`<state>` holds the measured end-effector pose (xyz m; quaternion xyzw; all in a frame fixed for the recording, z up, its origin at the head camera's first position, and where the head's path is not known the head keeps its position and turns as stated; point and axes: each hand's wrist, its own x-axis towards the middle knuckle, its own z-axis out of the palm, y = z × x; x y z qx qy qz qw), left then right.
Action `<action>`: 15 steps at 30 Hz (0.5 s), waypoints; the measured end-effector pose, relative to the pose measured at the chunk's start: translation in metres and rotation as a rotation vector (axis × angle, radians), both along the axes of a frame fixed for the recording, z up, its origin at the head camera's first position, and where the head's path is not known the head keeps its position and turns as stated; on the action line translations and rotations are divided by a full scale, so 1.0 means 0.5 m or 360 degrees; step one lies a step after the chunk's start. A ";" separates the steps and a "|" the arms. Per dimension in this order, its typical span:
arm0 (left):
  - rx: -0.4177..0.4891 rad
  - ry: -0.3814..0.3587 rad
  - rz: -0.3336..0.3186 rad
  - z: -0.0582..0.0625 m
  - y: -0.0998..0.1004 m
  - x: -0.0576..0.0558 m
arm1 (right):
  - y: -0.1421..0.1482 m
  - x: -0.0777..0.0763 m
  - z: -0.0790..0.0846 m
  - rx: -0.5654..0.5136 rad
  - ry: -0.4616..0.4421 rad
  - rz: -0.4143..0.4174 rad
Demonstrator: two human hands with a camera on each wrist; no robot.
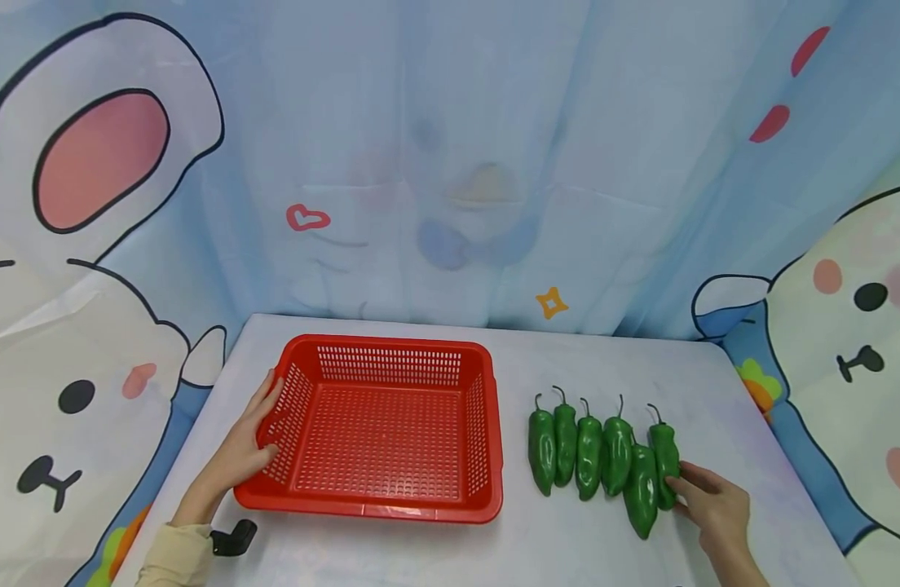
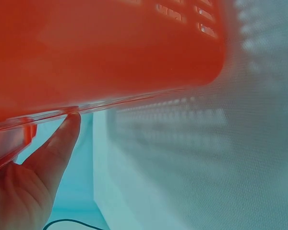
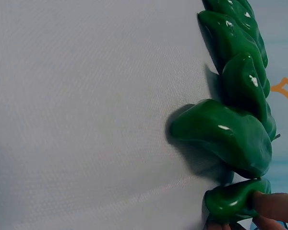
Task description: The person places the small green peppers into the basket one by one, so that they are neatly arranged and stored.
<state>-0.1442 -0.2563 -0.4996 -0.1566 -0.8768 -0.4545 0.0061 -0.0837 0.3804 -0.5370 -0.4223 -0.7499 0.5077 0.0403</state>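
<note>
My left hand [image 1: 239,446] grips the left rim of a red plastic basket [image 1: 369,511], with the thumb over the rim and the fingers along the outer side. The basket sits upright and holds nothing. To its right, several green peppers [image 1: 588,456] lie side by side in a row, stems pointing away. At the row's right end my right hand [image 1: 720,514] pinches the last pepper [image 1: 664,452] near its lower end. In the right wrist view the thumb presses on this pepper [image 3: 228,201], and another pepper [image 3: 225,136] lies just beside it.
A white cloth [image 1: 567,554] covers the table. Behind it hangs a light blue printed curtain [image 1: 450,163] with cartoon animals, reaching down to the table's back edge. The dark mark [image 1: 234,538] near the left sleeve is part of the cloth's print.
</note>
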 end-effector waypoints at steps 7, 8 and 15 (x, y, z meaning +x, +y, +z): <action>0.0006 0.0026 -0.0006 0.002 -0.001 0.003 | -0.001 0.000 -0.004 0.0050 0.0039 0.0021; 0.0002 0.0024 -0.0007 0.002 0.000 0.002 | 0.000 0.000 -0.005 0.0058 0.0027 0.0008; -0.0015 0.0032 -0.0002 0.003 0.002 0.000 | 0.016 -0.004 -0.014 0.0054 0.0009 -0.0033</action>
